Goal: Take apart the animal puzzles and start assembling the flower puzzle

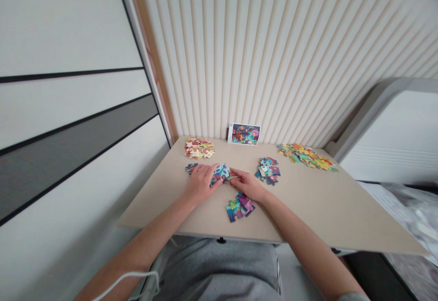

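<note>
A group of blue and purple jigsaw puzzle pieces (pixel 221 172) lies on the table in front of me, partly hidden by my hands. My left hand (pixel 201 183) rests over its left part, fingers stretched forward and thumb spread apart. From the right, my right hand (pixel 248 184) reaches its edge, with thumb and index finger bent around a puzzle piece (pixel 226 179) there. Whether the pieces are fully joined is too small to tell. Nearer to me, beside my right wrist, is a small overlapping heap of purple and teal pieces (pixel 239 207).
On the beige table (pixel 164 196) lie a blue heap (pixel 268 170) right of my right hand, a red-and-cream heap (pixel 199 147) back left, and a yellow-orange heap (pixel 307 157) back right. A picture card (pixel 244 134) leans against the pleated curtain (pixel 239 54). A white cable (pixel 133 274) crosses near my left forearm.
</note>
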The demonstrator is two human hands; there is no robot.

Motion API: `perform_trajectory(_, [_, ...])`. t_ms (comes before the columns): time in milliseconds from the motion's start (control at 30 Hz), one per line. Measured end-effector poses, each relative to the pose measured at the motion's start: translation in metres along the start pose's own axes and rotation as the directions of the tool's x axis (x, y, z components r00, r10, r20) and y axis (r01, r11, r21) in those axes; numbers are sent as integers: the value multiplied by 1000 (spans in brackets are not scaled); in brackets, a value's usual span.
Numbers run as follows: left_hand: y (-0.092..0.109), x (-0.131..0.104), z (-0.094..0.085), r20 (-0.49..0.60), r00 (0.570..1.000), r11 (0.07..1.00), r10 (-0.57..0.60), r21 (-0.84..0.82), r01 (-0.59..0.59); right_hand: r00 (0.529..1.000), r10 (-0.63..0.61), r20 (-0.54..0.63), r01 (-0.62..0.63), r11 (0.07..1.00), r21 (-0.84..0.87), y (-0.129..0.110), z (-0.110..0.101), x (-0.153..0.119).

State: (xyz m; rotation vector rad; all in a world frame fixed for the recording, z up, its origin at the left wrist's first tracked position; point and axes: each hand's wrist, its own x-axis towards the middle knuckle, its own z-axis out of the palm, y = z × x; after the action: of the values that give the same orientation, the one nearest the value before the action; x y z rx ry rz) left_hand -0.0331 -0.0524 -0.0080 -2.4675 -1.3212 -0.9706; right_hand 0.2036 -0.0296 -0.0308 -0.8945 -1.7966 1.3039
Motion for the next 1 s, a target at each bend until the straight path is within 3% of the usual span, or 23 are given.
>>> perform_trajectory(133, [-1, -1, -3, 28, 999, 1000, 17, 1, -17, 987, -65, -147, 17, 952, -307, -3, -4, 1])
perform_trajectory(233, [1, -1, -4, 73, 996, 999, 54, 4, -54, 977, -160, -140, 86, 901, -425, -6, -7, -1])
perform_trajectory(400, [6, 0, -4, 111, 987, 993, 114, -4, -115, 972, -232, 20, 217, 870, -442, -13, -5, -4])
perform_trajectory(533, [6, 0, -4, 107, 985, 991, 136, -12, -136, 947, -318, 44, 303, 840, -451, -19, -1, -6])
perform_trajectory(833, [7, -1, -3, 96, 960, 965, 262, -35, -260, 958, -284, 46, 273, 846, -457, -30, -1, -27])
perform_trajectory(1000, [7, -3, -1, 121, 938, 946, 324, -29, -323, 937, -341, -79, 247, 804, -541, -23, -14, -26])
